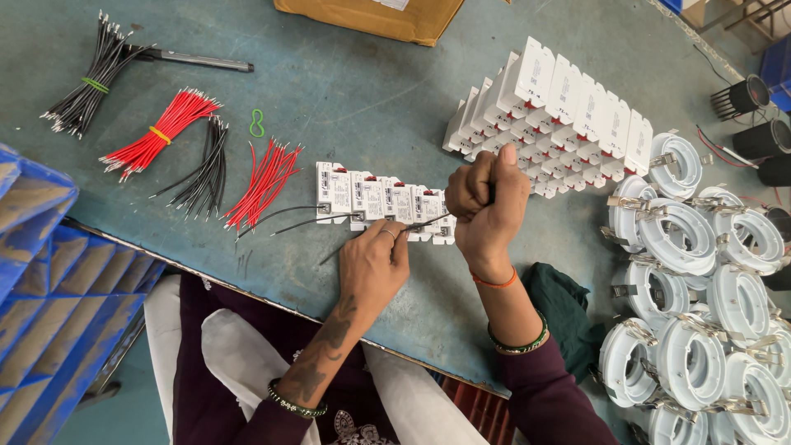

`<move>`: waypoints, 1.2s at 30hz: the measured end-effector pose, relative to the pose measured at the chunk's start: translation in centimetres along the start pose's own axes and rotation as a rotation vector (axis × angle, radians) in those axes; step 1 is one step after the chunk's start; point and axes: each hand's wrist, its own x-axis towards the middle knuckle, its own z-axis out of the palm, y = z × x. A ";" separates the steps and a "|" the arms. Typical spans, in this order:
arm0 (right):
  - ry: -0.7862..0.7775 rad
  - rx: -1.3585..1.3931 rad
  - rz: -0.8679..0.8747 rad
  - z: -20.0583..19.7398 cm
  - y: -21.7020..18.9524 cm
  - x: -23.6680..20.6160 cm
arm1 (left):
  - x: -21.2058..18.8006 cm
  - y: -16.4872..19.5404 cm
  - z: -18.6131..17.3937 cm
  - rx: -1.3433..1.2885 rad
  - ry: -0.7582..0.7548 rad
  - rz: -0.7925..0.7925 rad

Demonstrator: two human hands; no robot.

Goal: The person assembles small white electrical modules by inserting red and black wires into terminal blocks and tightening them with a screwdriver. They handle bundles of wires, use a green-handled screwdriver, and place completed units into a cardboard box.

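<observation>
Left hand (375, 264) pinches a black wire (412, 224) at white driver boxes (383, 200); right hand (486, 206) fisted round a tool

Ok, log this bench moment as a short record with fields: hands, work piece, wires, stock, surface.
left hand: the left hand pinches a black wire at the row of white modules
right hand: the right hand is fisted around a thin dark tool, mostly hidden
wires: bundled red wires, loose red wires, bundled black wires, loose black wires
stock: stacked white modules; white round fittings at right
surface: blue-green table, cardboard box, black pen
</observation>
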 end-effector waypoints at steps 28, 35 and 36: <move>-0.058 0.056 0.016 -0.1 0.9 0.2 | 0.0 0.9 0.5 0.133 -0.074 0.014; -0.057 0.070 0.057 -0.3 0.7 0.7 | -1.0 2.2 -3.7 0.063 -0.037 -0.011; -0.062 0.064 0.053 -0.3 0.6 0.6 | -1.2 2.3 -4.6 0.087 -0.001 -0.016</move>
